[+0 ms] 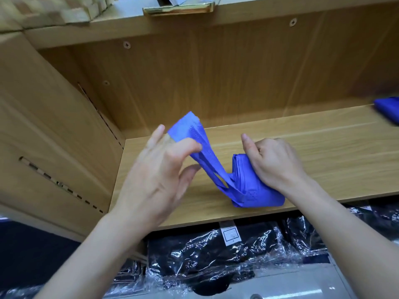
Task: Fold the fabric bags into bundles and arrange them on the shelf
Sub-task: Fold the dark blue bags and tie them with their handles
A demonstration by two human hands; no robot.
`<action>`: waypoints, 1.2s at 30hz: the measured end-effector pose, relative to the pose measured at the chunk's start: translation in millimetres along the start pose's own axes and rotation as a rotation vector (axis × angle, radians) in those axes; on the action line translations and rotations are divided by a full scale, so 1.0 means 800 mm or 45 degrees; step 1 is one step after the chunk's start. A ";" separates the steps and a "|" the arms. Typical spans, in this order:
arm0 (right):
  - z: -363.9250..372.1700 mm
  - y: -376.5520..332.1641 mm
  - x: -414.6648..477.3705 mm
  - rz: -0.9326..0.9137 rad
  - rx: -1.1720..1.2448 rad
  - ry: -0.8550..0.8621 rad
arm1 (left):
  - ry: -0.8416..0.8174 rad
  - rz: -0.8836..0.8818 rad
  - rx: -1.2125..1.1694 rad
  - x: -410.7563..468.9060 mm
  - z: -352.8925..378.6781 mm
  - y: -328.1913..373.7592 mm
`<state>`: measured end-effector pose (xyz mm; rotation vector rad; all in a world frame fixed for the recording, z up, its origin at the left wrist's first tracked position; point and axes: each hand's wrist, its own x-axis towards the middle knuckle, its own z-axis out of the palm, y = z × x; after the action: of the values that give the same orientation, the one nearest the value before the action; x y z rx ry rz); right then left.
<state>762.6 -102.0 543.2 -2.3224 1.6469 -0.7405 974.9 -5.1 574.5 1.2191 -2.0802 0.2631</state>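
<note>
As it lies now: folded blue fabric bag (pixel 259 195) on the wooden shelf (pixel 334 152), gripped under the right hand (pixel 274 160).
Straps: blue handle loops (pixel 205 156) run up-left from it, pinched by the left hand (pixel 157 169).

1. Bright, even indoor light falls from above and in front, and the wooden shelf (pixel 323 147) looks warm with no harsh spots.
2. Shadows are soft. There is a faint one under the blue bag (pixel 259 190) near the shelf's front edge, and the back panel (pixel 216 83) darkens towards its top.
3. White glare streaks the plastic wrap (pixel 216 251) below the shelf's front edge.
4. The left hand (pixel 155 169) is slightly smeared, while the right hand (pixel 274 160) is sharper.
5. The blue bundle (pixel 387 111) at the shelf's right end is blurred.
6. Wide-angle distortion bows the shelf's edges, most strongly near the corners.
</note>
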 end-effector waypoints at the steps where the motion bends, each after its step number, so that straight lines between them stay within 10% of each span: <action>1: -0.002 -0.004 -0.002 -0.016 -0.020 -0.013 | -0.019 -0.096 0.077 0.002 -0.001 -0.003; 7: -0.013 -0.007 0.001 -0.085 -0.287 -0.089 | -0.515 -0.281 0.204 -0.004 -0.014 -0.004; 14: -0.024 -0.006 0.010 -0.088 -0.334 -0.043 | -0.087 0.353 0.407 -0.015 0.010 0.065; 23: -0.027 -0.013 0.007 -0.091 -0.321 -0.030 | -0.110 0.268 0.778 -0.008 0.050 0.086; 31: -0.024 0.002 0.004 -0.003 -0.059 -0.024 | -0.478 0.313 0.214 0.006 0.054 0.034; 36: -0.023 0.006 0.005 0.036 0.027 -0.044 | -0.775 -0.430 -0.656 0.007 0.045 0.047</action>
<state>750.5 -104.9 557.9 -2.2792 1.6458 -0.7046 925.1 -6.3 558.1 1.3899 -2.1646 -0.8448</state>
